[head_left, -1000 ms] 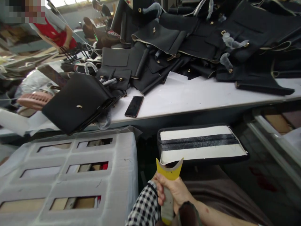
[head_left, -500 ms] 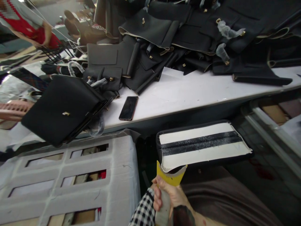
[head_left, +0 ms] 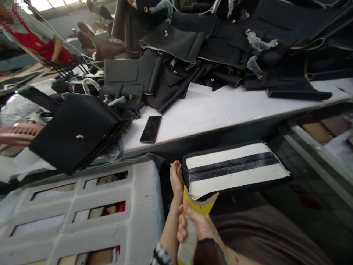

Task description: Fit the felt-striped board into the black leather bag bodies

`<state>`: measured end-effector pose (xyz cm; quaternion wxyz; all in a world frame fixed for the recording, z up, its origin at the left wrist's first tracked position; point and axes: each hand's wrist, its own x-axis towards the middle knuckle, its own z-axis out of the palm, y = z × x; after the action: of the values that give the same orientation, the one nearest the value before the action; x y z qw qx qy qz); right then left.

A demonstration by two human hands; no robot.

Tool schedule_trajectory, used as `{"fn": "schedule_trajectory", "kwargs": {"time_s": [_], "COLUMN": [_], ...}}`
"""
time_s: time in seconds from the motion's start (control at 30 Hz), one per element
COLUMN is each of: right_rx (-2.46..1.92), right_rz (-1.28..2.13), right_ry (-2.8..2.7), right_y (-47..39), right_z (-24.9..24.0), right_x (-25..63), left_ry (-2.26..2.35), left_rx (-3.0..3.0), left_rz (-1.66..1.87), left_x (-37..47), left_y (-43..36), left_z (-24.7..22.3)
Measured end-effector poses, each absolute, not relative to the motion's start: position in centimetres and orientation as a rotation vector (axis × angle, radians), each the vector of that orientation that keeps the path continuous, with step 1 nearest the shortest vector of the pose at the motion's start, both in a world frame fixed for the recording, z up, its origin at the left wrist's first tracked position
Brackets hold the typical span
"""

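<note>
My right hand [head_left: 200, 222] is wrapped round the pale grey handle of a yellow scraper [head_left: 200, 203], whose wide end has a hollow curved edge. That edge is close to the near left corner of a black bag piece [head_left: 234, 170], and I cannot tell whether they touch. White panels with a dark band between them cover the piece's upper face. It rests above a dark brown cloth over my lap. Beyond the scraper, my left hand [head_left: 177, 178] is at the piece's left end, fingers extended and holding nothing I can see. A checked cuff shows on the left wrist.
A white table [head_left: 220, 108] bears piled black bag parts [head_left: 171, 40], a phone [head_left: 150, 129] and a black bag [head_left: 74, 132]. At left stands a plastic-covered rack [head_left: 140, 206] with openings. A metal frame [head_left: 309, 147] is at right. A person in red [head_left: 45, 48] sits far left.
My left hand has come out from behind the right hand and reached forward to the piece's left end. The right hand still holds the scraper in nearly the same place.
</note>
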<state>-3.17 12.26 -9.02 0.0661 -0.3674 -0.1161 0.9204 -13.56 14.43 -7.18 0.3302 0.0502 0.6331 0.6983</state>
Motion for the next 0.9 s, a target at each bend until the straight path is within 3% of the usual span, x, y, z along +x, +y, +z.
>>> {"fn": "schedule_trajectory", "kwargs": {"time_s": [0.1,0.27,0.9], "right_rx": [-1.174,-1.213,-1.274], "right_rz": [2.736,2.711,2.791], "right_ry": [-0.317,-0.267,-0.433], "right_y": [12.4,12.4,14.5], "right_z": [-8.1,-7.9,-6.3], "right_x": [-3.5,-4.1,-3.1], "left_ry": [1.599,1.795,1.995], "left_rx": [0.328,0.774,0.823], "left_rz": [1.926,1.787,1.617], "left_x": [-15.6,-15.8,-15.9], "left_y": [17.2,17.5,17.8], "left_z": [-7.6,-6.9,-6.3]}}
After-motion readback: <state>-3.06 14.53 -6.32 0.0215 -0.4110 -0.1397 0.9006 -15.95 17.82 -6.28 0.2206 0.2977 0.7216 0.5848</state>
